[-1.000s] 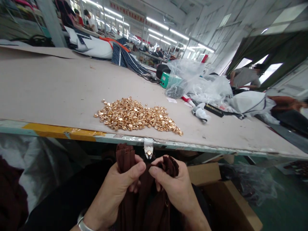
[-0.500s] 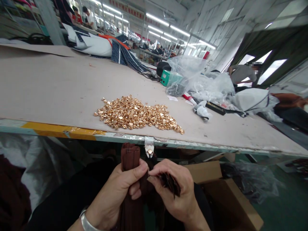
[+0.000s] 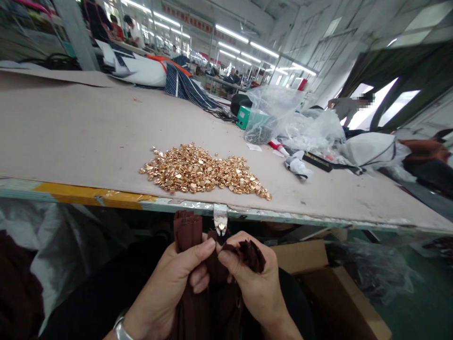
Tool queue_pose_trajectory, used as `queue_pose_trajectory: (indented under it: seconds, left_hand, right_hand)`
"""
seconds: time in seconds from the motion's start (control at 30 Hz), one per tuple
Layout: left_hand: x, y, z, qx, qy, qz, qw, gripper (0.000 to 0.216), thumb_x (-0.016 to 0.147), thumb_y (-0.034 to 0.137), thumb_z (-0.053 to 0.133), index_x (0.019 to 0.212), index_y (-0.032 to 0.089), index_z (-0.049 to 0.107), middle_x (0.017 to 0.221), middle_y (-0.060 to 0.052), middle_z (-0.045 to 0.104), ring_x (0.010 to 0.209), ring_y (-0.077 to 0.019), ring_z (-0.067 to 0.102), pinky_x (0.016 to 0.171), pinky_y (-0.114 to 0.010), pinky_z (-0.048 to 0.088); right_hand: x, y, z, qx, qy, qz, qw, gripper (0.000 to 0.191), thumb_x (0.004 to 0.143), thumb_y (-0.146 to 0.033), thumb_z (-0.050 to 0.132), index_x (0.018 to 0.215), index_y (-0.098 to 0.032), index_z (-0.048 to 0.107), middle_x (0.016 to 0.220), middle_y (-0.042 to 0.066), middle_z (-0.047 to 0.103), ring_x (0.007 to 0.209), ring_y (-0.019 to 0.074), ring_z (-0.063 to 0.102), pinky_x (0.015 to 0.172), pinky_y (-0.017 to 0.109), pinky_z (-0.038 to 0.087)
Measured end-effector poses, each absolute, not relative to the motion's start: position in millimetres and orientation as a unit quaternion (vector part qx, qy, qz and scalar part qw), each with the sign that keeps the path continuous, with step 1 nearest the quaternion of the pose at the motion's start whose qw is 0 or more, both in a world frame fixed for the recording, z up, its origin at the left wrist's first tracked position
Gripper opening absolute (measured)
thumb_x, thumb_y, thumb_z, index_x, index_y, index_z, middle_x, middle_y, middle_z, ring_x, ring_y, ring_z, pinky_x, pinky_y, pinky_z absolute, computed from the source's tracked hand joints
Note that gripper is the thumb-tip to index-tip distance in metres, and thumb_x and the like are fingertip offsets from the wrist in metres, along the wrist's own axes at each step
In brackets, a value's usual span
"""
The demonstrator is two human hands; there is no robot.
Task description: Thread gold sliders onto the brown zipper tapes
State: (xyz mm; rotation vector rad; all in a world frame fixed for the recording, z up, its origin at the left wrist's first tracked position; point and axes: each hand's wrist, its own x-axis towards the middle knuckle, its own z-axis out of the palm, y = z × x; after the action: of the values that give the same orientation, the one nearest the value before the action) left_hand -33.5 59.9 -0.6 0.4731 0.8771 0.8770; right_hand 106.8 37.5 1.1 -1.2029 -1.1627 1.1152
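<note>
Gripping with both hands, the person holds a bundle of dark brown fabric strips (image 3: 187,231) just below the near table edge. The left hand (image 3: 170,288) is closed around the upright part of the bundle, thumb pressed across its front, and the strip ends stand up above that thumb. The right hand (image 3: 255,278) is pinched shut, thumb to forefinger, on a crumpled end of the same fabric, which fans out just right of the pinch. The thumbs nearly touch. Directly above the grip, a small silver metal clip (image 3: 220,218) hangs from the edge of the beige-topped worktable (image 3: 71,132), with a gold piece at its tip. Beyond the clip lies a heap of small shiny gold metal pieces (image 3: 201,170). Right of the right hand sits a brown cardboard box (image 3: 318,274).
</note>
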Motion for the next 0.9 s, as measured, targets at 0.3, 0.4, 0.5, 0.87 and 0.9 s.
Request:
queue_pose_trajectory:
  seconds: [0.3, 0.4, 0.5, 0.87, 0.9]
  left_hand:
    - [-36.2, 74.9, 12.6, 0.321, 0.439, 0.396, 0.739, 0.028, 0.068, 0.036, 0.070, 0.058, 0.013, 0.058, 0.043, 0.003, 0.050, 0.035, -0.0039, 0.034, 0.036, -0.016, 0.026]
    - [-35.2, 77.0, 11.8, 0.321, 0.449, 0.392, 0.736, 0.028, 0.068, 0.037, 0.070, 0.060, 0.013, 0.058, 0.048, 0.000, 0.056, 0.035, -0.0039, 0.035, 0.036, -0.017, 0.026]
    - [-34.0, 77.8, 11.4, 0.312, 0.455, 0.387, 0.739, 0.027, 0.067, 0.035, 0.070, 0.059, 0.013, 0.058, 0.044, 0.002, 0.051, 0.035, -0.0039, 0.035, 0.035, -0.016, 0.026]
    - [-30.3, 80.9, 13.5, 0.299, 0.445, 0.389, 0.750, 0.022, 0.067, 0.029, 0.071, 0.058, 0.012, 0.059, 0.043, 0.002, 0.052, 0.034, -0.0037, 0.037, 0.033, -0.015, 0.025]
    - [-30.3, 80.9, 12.7, 0.301, 0.443, 0.389, 0.750, 0.022, 0.067, 0.029, 0.071, 0.058, 0.012, 0.060, 0.044, 0.001, 0.053, 0.033, -0.0036, 0.037, 0.033, -0.015, 0.026]
  right_hand:
    - [105.0, 49.8, -1.4, -0.449, -0.252, 0.697, 0.500, 0.032, 0.071, -0.042, 0.067, 0.057, -0.015, 0.057, 0.033, -0.005, 0.044, 0.026, 0.0050, 0.033, 0.027, 0.014, 0.028]
    - [106.4, 54.1, -4.2, -0.445, -0.245, 0.713, 0.483, 0.030, 0.070, -0.039, 0.064, 0.056, -0.015, 0.056, 0.032, -0.004, 0.044, 0.024, 0.0054, 0.032, 0.026, 0.015, 0.028]
    - [108.8, 57.5, -5.8, -0.438, -0.247, 0.733, 0.458, 0.028, 0.069, -0.039, 0.063, 0.056, -0.014, 0.057, 0.031, -0.003, 0.045, 0.023, 0.0059, 0.032, 0.025, 0.016, 0.028]
    - [115.9, 65.3, -1.2, -0.433, -0.255, 0.754, 0.422, 0.026, 0.069, -0.037, 0.063, 0.060, -0.013, 0.060, 0.034, -0.003, 0.048, 0.026, 0.0063, 0.037, 0.027, 0.016, 0.035]
    - [116.0, 65.8, -0.5, -0.430, -0.260, 0.755, 0.421, 0.026, 0.071, -0.037, 0.062, 0.060, -0.013, 0.060, 0.035, -0.003, 0.049, 0.026, 0.0063, 0.037, 0.027, 0.016, 0.035]
